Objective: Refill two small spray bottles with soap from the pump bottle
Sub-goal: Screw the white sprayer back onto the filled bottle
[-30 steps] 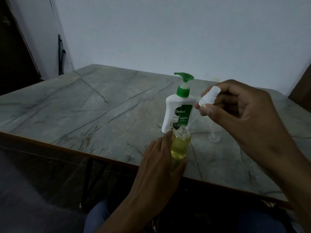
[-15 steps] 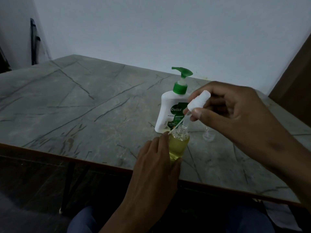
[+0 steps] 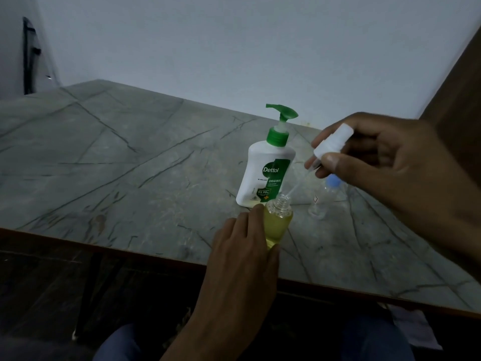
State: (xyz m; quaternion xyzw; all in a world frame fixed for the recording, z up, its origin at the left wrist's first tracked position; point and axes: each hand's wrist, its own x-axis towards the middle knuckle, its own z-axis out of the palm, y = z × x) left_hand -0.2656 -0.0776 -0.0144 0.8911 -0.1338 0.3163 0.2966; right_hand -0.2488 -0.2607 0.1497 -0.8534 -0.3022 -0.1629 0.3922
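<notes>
The left hand (image 3: 244, 246) grips the upright filled bottle (image 3: 276, 222) at the near edge of the bench (image 3: 117, 162), and the right hand (image 3: 385, 165) pinches the sprayer (image 3: 330, 144), its tube slanting down-left into the bottle's neck. Just behind stand the pump bottle (image 3: 266, 175), nozzle pointing left, and an empty bottle (image 3: 322, 196), blue cap up. The bench is veined grey stone, against a pale wall (image 3: 234, 48)

My spray bottle (image 3: 277, 221) holds yellow soap; the Dettol pump bottle (image 3: 266, 175) is white and green; the bench (image 3: 130, 165) is grey, dark-veined.
</notes>
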